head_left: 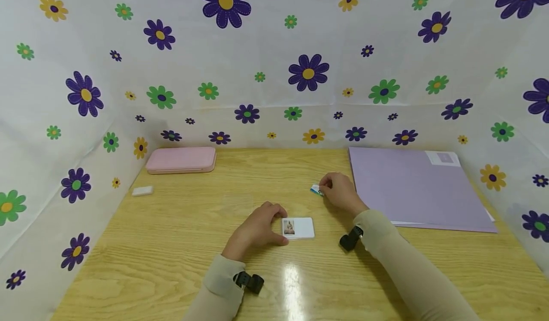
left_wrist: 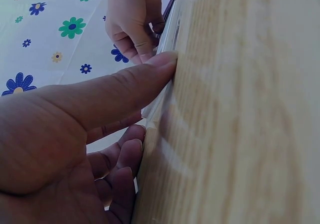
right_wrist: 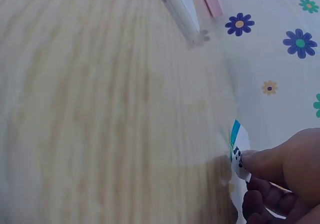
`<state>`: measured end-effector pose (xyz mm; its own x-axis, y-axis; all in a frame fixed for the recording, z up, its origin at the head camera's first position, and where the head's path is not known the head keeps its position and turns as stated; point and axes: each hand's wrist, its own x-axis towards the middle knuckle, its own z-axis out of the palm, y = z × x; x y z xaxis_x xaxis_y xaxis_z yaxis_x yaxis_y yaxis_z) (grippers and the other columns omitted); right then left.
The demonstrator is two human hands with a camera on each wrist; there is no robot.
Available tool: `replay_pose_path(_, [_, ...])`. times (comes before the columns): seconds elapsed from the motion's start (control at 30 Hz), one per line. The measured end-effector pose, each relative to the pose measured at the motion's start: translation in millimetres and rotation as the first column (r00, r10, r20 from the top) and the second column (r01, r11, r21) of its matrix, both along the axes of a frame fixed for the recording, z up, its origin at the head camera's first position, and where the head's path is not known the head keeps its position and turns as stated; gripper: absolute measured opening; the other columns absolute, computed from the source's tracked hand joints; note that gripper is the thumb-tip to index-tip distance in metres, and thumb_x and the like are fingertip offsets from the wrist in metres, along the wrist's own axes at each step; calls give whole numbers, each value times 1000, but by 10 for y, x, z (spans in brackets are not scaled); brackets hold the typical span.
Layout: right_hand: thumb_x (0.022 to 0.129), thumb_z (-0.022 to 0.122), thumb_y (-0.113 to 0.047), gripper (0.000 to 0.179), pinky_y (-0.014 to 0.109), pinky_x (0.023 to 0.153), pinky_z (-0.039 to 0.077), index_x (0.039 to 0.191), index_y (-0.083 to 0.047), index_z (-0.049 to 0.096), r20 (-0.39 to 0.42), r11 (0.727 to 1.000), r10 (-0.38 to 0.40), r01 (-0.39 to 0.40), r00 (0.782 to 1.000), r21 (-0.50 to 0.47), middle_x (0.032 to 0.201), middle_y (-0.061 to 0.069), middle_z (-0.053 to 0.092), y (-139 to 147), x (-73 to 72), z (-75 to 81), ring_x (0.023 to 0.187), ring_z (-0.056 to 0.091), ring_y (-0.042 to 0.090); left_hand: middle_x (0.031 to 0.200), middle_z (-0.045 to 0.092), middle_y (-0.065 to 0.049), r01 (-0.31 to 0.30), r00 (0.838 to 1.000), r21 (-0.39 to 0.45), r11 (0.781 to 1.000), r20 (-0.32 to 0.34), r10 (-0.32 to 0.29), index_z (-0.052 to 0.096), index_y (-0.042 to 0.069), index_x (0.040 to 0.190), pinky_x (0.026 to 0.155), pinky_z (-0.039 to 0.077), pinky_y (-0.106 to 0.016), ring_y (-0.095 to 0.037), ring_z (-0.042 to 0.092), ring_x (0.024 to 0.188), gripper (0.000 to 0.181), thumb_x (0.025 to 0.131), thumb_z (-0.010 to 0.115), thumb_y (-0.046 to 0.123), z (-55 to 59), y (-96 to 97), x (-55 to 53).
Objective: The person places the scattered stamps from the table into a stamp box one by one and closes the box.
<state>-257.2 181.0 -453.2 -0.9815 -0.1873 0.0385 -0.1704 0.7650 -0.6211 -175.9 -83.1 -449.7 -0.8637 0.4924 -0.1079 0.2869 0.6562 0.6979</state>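
A flat white rectangular card-like block [head_left: 303,227] with a small picture on its left part lies on the table. My left hand [head_left: 261,225] steadies it at its left end, thumb [left_wrist: 150,67] at the near edge and fingers at the far side. Farther right, my right hand [head_left: 340,192] pinches a small white piece of paper or sticker [right_wrist: 240,154] with a blue edge and a black-and-white print, between thumb and fingers. This piece is just above or on the table; I cannot tell which.
A pink case [head_left: 181,160] stands at the back left, with a small white block [head_left: 142,191] in front of it. A large lilac folder [head_left: 416,192] lies at the right. A faint transparent sheet [head_left: 237,202] lies beyond the left hand. Flowered cloth [head_left: 266,39] surrounds the table.
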Motion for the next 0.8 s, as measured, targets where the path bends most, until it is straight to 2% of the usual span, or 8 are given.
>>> replay_pose_path(0.17, [95, 67, -9, 5, 38, 76, 47, 94, -4, 65, -21, 999, 32, -32, 999, -34, 89, 7, 63, 23, 11, 3, 83, 56, 22, 117, 52, -3, 7, 1000, -5, 1000, -8, -7, 60, 13, 121, 95, 44, -42, -22, 52, 108, 55, 76, 89, 25, 7, 2, 3])
replay_pose_path(0.47, [95, 66, -7, 12, 38, 77, 48, 104, -1, 70, 24, 996, 46, -44, 999, -75, 90, 7, 66, 70, 33, 13, 84, 59, 22, 116, 52, -4, 2, 1000, 1, 1000, -7, -2, 60, 13, 120, 95, 44, -43, -22, 52, 106, 54, 75, 89, 24, 8, -13, 11])
replay_pose_path(0.67, [94, 68, -10, 6, 33, 70, 46, 96, -4, 70, 40, 995, 38, -34, 998, -95, 86, 5, 64, 80, 60, 15, 79, 55, 20, 115, 52, -3, -2, 1000, -11, 1000, 2, 2, 60, 14, 119, 95, 44, -42, -22, 52, 106, 55, 74, 89, 24, -14, -2, 15])
replay_pose_path(0.8, [95, 68, -12, 6, 32, 67, 47, 95, -7, 70, 50, 991, 45, -39, 998, -131, 87, 4, 65, 60, 114, 55, 78, 55, 20, 114, 52, -3, -4, 1000, -8, 1000, -4, 4, 60, 13, 119, 95, 44, -42, -21, 52, 106, 55, 74, 90, 24, -7, 4, 10])
